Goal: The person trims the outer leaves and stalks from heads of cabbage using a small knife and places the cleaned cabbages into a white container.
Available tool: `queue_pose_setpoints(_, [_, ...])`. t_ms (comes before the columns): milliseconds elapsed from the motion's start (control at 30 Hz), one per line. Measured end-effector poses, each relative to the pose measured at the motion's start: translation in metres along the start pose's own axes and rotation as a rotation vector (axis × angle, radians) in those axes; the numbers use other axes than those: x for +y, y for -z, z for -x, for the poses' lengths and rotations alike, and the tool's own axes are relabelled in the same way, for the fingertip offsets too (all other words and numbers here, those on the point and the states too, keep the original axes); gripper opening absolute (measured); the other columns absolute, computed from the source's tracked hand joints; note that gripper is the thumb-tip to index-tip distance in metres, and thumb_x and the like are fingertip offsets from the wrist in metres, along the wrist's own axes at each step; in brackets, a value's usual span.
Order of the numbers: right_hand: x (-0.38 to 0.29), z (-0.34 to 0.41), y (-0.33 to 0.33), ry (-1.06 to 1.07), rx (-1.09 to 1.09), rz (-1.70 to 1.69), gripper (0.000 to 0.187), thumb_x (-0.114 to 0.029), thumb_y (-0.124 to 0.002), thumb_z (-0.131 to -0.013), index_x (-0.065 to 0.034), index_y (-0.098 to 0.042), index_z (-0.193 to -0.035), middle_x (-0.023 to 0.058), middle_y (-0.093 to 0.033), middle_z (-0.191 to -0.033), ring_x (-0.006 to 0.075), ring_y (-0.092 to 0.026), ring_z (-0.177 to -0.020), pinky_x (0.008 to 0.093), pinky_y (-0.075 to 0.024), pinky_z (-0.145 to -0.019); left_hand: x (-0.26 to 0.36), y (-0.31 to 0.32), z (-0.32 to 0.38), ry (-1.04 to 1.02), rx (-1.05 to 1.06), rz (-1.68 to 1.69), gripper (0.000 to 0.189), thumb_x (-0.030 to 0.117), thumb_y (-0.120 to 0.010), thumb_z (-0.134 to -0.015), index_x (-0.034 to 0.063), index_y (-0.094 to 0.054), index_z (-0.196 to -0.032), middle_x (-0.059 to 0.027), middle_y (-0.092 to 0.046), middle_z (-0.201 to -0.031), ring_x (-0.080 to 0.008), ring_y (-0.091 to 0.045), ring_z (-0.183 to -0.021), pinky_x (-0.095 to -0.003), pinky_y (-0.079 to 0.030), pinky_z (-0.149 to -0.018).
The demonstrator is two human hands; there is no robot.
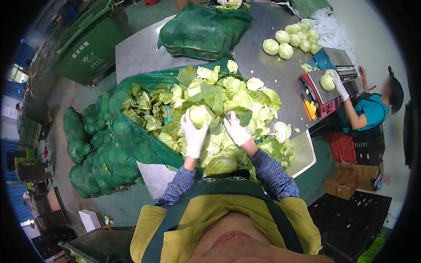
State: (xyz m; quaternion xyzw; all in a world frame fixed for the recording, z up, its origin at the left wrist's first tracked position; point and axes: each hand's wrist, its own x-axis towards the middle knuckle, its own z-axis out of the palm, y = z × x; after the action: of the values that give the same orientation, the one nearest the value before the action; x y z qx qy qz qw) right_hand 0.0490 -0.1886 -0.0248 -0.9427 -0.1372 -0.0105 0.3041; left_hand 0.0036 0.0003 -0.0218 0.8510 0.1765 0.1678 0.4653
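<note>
A trimmed cabbage head (pixel 200 116) rests in my left hand (pixel 193 135), whose white-gloved fingers curve around its near side. My right hand (pixel 237 131), gloved too, is at a loose green cabbage leaf (pixel 242 115) just right of the head. A thin dark edge shows by its fingertips; whether it belongs to a tool is too small to tell. Both hands are above a heap of stripped cabbage leaves (pixel 218 144). Under the left side of the heap spreads an opened green mesh sack (pixel 138 139), with more cabbages and leaves inside.
On the metal table (pixel 266 77) lie a full mesh sack (pixel 204 31) and a pile of trimmed cabbages (pixel 294 39). To the right, a co-worker (pixel 368 108) holds a cabbage on a red scale (pixel 317 93). Filled sacks (pixel 98 171) sit on the floor left, below a green bin (pixel 88 46).
</note>
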Motion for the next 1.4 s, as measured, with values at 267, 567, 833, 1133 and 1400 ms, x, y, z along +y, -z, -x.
queue_pose_setpoints(267, [-0.013,-0.045,-0.020,0.044,0.022,0.017,0.035,-0.033,-0.052,-0.098,-0.0016,-0.052,-0.114,0.0184,-0.069,-0.085,0.0364,-0.066,-0.062,0.0444,-0.0542,-0.057,-0.026,0.011,-0.034,0.294,0.017,0.450,0.088,0.036,-0.082,-0.074,0.0068,-0.038,-0.144,-0.0191,-0.043,-0.137,-0.0308,-0.048,-0.125,-0.0443,-0.043,-0.105])
queue_pose_setpoints(567, [-0.018,-0.103,-0.068,0.571,-0.226,0.298,0.034,-0.028,-0.045,-0.099,-0.0049,-0.058,-0.121,0.0199,-0.069,-0.084,0.0363,-0.068,-0.070,0.0466,-0.0561,-0.062,-0.024,0.079,0.007,0.397,-0.217,1.624,0.090,0.074,-0.050,-0.084,0.0187,-0.031,-0.152,-0.0126,-0.030,-0.157,-0.0358,-0.033,-0.141,-0.0586,-0.033,-0.112])
queue_pose_setpoints(833, [-0.068,-0.063,0.013,-0.147,-0.321,-0.654,0.039,-0.034,-0.055,-0.098,-0.0063,-0.060,-0.125,0.0084,-0.067,-0.077,0.0183,-0.064,-0.065,0.0337,-0.0498,-0.060,0.004,0.077,-0.002,0.305,-0.234,1.494,0.085,0.051,-0.067,-0.088,0.0074,-0.030,-0.152,-0.0153,-0.036,-0.153,-0.0324,-0.038,-0.139,-0.0518,-0.032,-0.115])
queue_pose_setpoints(1133, [-0.030,-0.007,0.028,-0.308,-0.283,-0.819,0.030,-0.022,-0.050,-0.100,-0.0038,-0.064,-0.119,0.0024,-0.062,-0.071,0.0091,-0.057,-0.051,0.0235,-0.0448,-0.045,0.025,0.020,-0.028,0.128,-0.351,0.786,0.092,0.020,-0.081,-0.078,0.0089,-0.026,-0.152,-0.0160,-0.037,-0.149,-0.0269,-0.043,-0.134,-0.0399,-0.042,-0.109])
queue_pose_setpoints(1400, [0.022,-0.002,0.012,0.213,-0.015,0.016,0.040,-0.037,-0.049,-0.100,-0.0136,-0.059,-0.130,0.0155,-0.069,-0.080,0.0283,-0.065,-0.061,0.0401,-0.0529,-0.055,-0.015,-0.036,-0.025,0.172,-0.395,0.542,0.097,0.018,-0.087,-0.065,0.0008,-0.035,-0.145,-0.0187,-0.047,-0.138,-0.0261,-0.051,-0.123,-0.0366,-0.045,-0.104])
